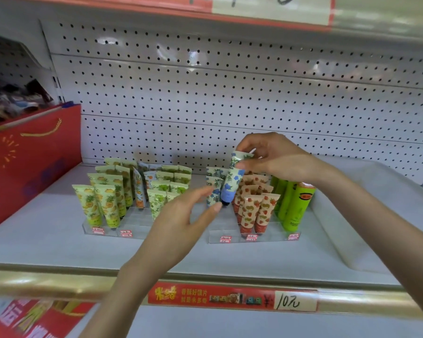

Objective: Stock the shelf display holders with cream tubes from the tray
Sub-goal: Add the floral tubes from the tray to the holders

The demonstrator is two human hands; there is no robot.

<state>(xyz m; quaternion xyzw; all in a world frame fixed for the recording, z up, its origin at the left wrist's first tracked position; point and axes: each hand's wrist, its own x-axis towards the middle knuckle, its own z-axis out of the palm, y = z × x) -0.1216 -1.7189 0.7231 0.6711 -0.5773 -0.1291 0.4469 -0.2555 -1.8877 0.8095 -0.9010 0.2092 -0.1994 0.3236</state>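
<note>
My right hand pinches the top end of a blue-flowered cream tube, held cap down and slightly tilted over the left column of the right clear holder. My left hand is open just below and left of the tube, a fingertip close to its dark cap. That holder also carries other blue-flowered tubes, strawberry tubes and green tubes. The left clear holder has pineapple tubes, a few orange-printed tubes and green-apple tubes. No tray is visible.
A red gift bag stands on the shelf at the left. A white pegboard wall backs the shelf. A gold shelf rail with a red price strip runs along the front edge. A white raised liner edge lies at the right.
</note>
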